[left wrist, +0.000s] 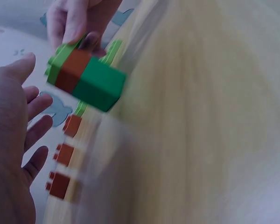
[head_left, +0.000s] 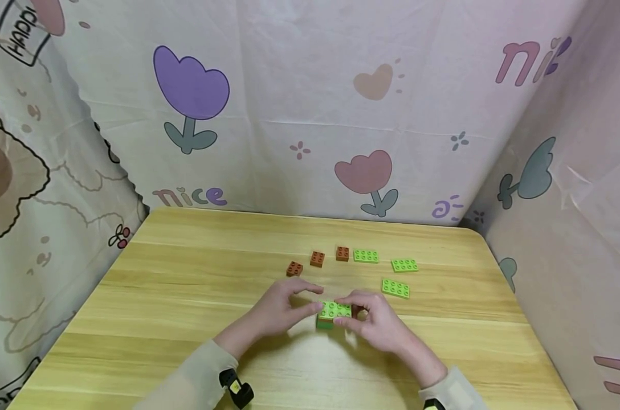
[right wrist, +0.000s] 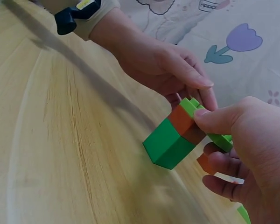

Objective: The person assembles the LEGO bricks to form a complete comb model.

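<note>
Pale cloth sleeve (head_left: 187, 373) with a black strapped device (head_left: 235, 389) lies nearest the head camera, lower left. We find the left hand (head_left: 276, 310) spread and holding nothing, its thumb just beside a layered plastic stack (head_left: 334, 314). Beyond it we count three small brown studded plastic bricks (head_left: 317, 259).

We place the stack between both hands: lime-green studded top plate (head_left: 335, 309), brown layer (left wrist: 73, 70), dark-green base block (left wrist: 101, 86). Its long axis runs roughly left to right, hand to hand; the right is nearer, in contact. Whether its base meets the wood-grain table (head_left: 187, 285), we cannot tell.

We observe the right hand (head_left: 379, 322) pinching the stack's right end. Beyond it lie three loose lime-green studded plates (head_left: 404, 266).
</note>
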Demonstrator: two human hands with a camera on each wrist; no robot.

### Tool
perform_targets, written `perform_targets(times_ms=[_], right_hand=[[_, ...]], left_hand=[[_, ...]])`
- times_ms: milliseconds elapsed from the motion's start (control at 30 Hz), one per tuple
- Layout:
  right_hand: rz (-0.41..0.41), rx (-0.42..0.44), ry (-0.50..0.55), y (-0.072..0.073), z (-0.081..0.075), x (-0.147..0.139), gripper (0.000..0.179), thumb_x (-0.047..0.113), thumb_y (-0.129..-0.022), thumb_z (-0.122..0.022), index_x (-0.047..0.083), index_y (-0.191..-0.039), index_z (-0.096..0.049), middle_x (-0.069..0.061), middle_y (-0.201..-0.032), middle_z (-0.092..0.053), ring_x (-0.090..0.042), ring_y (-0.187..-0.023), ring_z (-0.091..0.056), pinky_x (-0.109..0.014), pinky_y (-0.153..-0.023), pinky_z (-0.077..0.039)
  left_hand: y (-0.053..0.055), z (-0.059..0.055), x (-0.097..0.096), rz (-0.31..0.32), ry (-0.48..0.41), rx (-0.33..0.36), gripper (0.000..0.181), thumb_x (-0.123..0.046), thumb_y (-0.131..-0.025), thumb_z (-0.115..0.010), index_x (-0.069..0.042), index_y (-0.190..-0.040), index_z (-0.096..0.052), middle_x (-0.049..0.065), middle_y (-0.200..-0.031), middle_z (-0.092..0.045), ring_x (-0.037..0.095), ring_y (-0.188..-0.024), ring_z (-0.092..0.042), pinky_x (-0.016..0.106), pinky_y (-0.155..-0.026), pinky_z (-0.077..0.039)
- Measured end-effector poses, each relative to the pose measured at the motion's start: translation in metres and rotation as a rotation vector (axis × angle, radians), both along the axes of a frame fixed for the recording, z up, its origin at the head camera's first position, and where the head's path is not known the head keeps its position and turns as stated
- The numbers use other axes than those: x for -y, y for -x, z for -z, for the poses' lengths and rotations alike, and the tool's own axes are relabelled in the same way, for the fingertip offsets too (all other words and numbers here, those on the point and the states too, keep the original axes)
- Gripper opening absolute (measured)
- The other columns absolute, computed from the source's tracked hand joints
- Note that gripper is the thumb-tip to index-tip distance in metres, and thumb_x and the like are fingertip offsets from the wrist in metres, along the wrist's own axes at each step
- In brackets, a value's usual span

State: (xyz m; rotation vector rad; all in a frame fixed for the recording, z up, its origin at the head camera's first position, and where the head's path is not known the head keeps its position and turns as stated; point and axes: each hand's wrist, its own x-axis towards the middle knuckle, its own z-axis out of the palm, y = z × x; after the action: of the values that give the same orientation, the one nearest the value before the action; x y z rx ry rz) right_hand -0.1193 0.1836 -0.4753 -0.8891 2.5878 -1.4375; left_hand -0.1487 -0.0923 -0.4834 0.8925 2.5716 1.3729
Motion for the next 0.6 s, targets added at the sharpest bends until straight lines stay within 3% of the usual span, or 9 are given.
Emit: perform_targets(times_ms=[233, 400, 600], right_hand=[[0.001, 0.006, -0.013, 0.0, -0.002, 0.001, 0.038, 0.026, -0.091, -0.086, 0.011, -0.125, -0.077, 0.013, -0.098, -0.071, -0.011, -0.082, -0.065, -0.034, -0.074, -0.058], [0.009, 0.021, -0.023, -0.001, -0.003, 0.002, 0.039, 0.026, -0.091, -0.086, 0.01, -0.125, -0.077, 0.014, -0.103, -0.072, -0.011, -0.087, -0.066, -0.034, -0.079, -0.058], [0.015, 0.028, -0.029, -0.001, -0.003, 0.002, 0.041, 0.029, -0.092, -0.084, 0.01, -0.126, -0.076, 0.014, -0.105, -0.072, -0.011, -0.091, -0.066, -0.035, -0.084, -0.058]], left_hand=[[0.025, -0.001, 0.017, -0.107, 0.018, -0.071, 0.047, -0.04, -0.098, -0.078, -0.012, -0.135, -0.072, -0.001, -0.129, -0.071, 0.024, -0.119, -0.066, 0.049, -0.104, -0.052], [0.043, 0.005, 0.026, -0.181, 0.071, -0.11, 0.048, -0.028, -0.095, -0.082, -0.01, -0.138, -0.069, 0.006, -0.129, -0.07, 0.026, -0.122, -0.063, 0.049, -0.11, -0.048], [0.057, 0.014, 0.03, -0.213, 0.176, -0.08, 0.059, -0.032, -0.093, -0.085, -0.014, -0.145, -0.064, 0.009, -0.142, -0.063, 0.03, -0.133, -0.057, 0.053, -0.116, -0.041]])
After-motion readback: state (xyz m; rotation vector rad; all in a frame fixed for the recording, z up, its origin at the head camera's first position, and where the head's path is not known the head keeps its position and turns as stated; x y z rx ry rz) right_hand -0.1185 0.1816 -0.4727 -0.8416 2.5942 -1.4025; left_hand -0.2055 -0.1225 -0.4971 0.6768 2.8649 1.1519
